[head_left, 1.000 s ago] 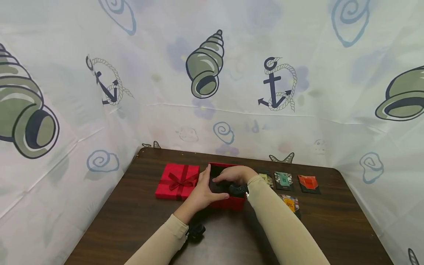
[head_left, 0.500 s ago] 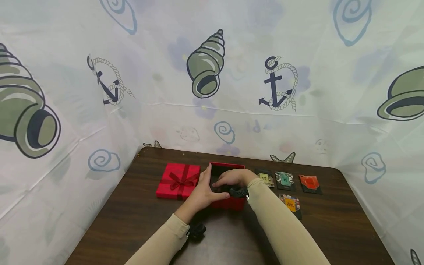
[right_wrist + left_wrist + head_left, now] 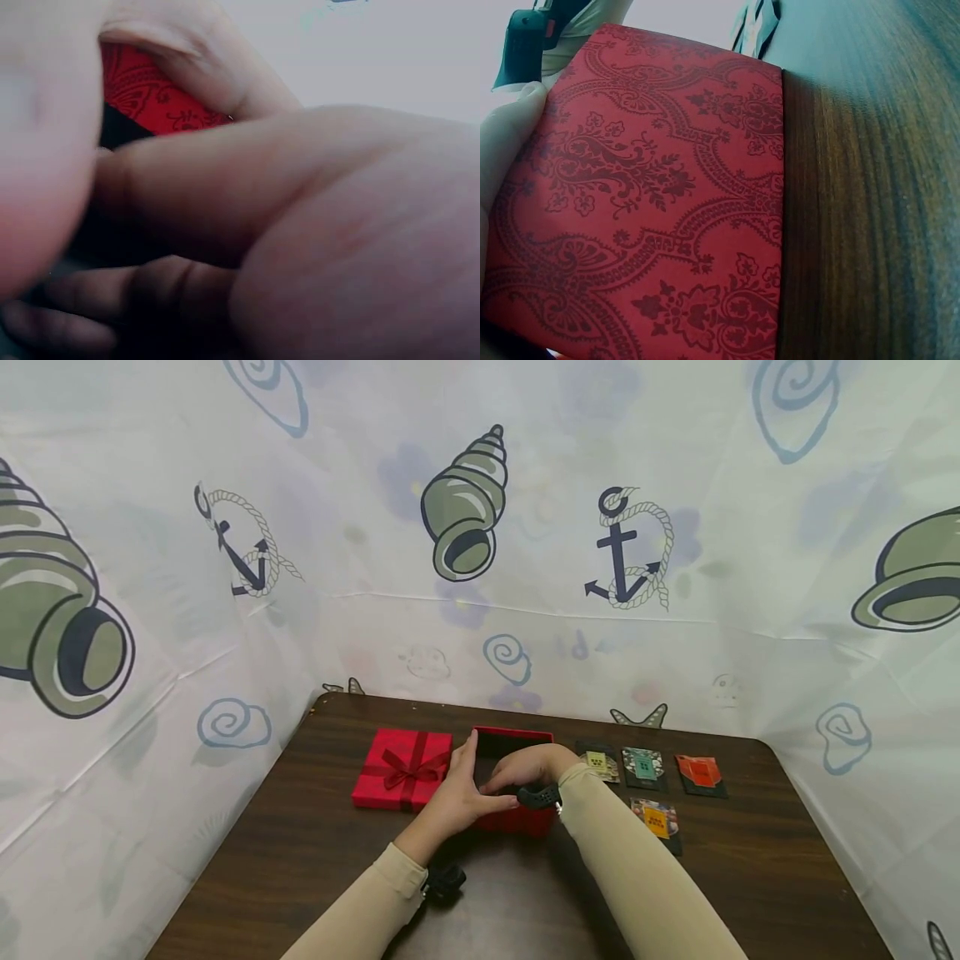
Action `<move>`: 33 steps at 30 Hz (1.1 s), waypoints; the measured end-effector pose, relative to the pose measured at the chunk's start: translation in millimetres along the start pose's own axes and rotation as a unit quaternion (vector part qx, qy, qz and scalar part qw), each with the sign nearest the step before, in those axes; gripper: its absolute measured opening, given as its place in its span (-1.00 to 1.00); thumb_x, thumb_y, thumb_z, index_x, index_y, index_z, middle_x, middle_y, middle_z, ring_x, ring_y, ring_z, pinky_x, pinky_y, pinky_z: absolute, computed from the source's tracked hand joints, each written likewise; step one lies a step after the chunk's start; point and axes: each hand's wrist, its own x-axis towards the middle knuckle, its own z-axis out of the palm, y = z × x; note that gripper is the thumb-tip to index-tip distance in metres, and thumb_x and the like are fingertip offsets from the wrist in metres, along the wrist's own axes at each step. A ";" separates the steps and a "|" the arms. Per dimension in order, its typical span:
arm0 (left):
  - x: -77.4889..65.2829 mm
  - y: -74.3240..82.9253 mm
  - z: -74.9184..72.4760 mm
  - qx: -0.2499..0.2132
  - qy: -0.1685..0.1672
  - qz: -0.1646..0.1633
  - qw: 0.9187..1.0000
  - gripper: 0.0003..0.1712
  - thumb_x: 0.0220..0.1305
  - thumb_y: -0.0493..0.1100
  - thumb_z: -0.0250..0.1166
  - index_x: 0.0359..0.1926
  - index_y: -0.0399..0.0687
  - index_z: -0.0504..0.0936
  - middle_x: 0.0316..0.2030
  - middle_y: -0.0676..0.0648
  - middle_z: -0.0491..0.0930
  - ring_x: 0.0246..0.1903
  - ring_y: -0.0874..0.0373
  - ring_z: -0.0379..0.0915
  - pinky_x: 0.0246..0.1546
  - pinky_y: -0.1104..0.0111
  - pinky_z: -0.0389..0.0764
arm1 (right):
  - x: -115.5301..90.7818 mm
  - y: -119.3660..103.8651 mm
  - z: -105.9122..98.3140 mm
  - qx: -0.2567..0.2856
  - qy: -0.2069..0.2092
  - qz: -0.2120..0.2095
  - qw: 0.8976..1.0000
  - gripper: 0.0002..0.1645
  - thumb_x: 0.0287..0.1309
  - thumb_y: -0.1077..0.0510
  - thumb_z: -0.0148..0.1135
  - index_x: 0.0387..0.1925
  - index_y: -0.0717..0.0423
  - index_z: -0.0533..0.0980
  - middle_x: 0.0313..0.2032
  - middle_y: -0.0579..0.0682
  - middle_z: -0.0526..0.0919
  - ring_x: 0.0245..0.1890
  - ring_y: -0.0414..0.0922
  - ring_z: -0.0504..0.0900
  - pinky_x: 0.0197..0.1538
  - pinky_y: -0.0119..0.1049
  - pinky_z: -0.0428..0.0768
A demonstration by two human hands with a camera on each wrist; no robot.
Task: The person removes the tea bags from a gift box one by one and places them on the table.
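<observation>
A red gift box (image 3: 517,823) with a black inside stands open-topped at the middle of the table. My left hand (image 3: 454,795) grips its near left corner, fingers along the left wall and thumb across the front rim. The left wrist view shows the patterned red wall (image 3: 652,187) with that thumb (image 3: 506,139) at its edge. My right hand (image 3: 525,763) reaches into the box, fingers bent down inside. In the right wrist view the curled fingers (image 3: 195,187) go into the dark interior, and I cannot tell whether they hold anything.
Left of the box lies its red lid (image 3: 403,768) with a ribbon bow. To the right are flat dark packets with yellow (image 3: 597,762), green (image 3: 643,766), red (image 3: 701,773) and orange (image 3: 655,820) labels. A patterned cloth (image 3: 540,660) hangs behind the table.
The fingers of my right hand have curled further down into the box and drawn slightly toward the near left corner. My left hand has stayed in place on the box.
</observation>
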 end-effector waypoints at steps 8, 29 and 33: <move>0.6 0.2 -2.1 0.000 -0.002 -0.002 1.000 0.62 0.02 0.31 0.69 0.80 0.29 -0.28 0.74 -0.17 -0.07 0.68 -0.30 0.02 0.50 -0.38 0.36 | -0.2 -2.1 -2.0 -0.060 -0.012 0.002 0.998 -0.60 0.47 -0.11 0.22 0.02 0.03 0.79 -0.22 -0.09 0.72 -0.15 -0.13 0.61 0.01 -0.24 0.62; -0.1 0.8 -1.3 0.001 -0.011 -0.008 1.000 0.61 0.06 0.27 0.69 0.81 0.23 -0.27 0.73 -0.18 -0.07 0.68 -0.26 -0.01 0.53 -0.34 0.34 | -20.4 -22.9 8.5 -0.284 0.065 0.130 0.948 -0.79 0.25 0.19 0.39 -0.10 -0.12 0.73 -0.21 -0.11 0.66 -0.24 -0.08 0.52 -0.25 -0.19 0.50; -0.2 1.3 -0.7 -0.006 -0.013 -0.006 1.000 0.59 0.07 0.25 0.69 0.81 0.25 -0.27 0.73 -0.17 -0.08 0.69 -0.25 -0.03 0.53 -0.34 0.33 | -25.4 -31.7 11.9 -0.331 0.065 0.157 0.928 -0.95 0.32 0.15 0.39 -0.24 -0.07 0.72 -0.38 -0.11 0.56 -0.38 -0.10 0.42 -0.34 -0.21 0.34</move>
